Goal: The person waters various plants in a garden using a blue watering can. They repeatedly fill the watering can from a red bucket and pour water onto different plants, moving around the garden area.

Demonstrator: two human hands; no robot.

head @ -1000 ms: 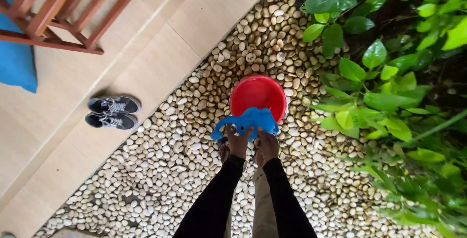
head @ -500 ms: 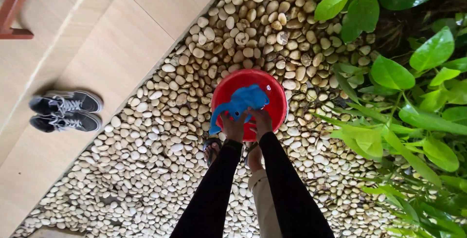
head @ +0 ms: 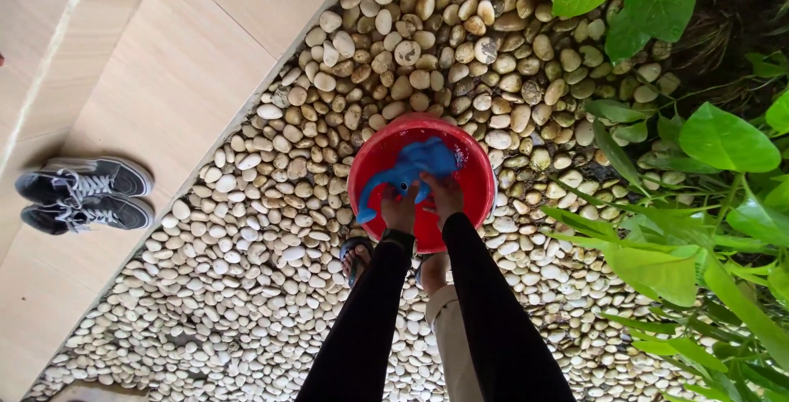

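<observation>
Where hands [head: 421,203] grip, blue cloth [head: 415,164] hidden

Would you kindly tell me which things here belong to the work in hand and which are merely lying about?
In use:
blue cloth
red bucket
left hand
right hand

Lying about:
pair of sneakers
pebbles
leafy plants

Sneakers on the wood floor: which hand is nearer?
Left. The left hand grips the blue cloth over the red bucket, on the side toward the sneakers. The right hand holds the cloth just beyond it, farther away.
</observation>
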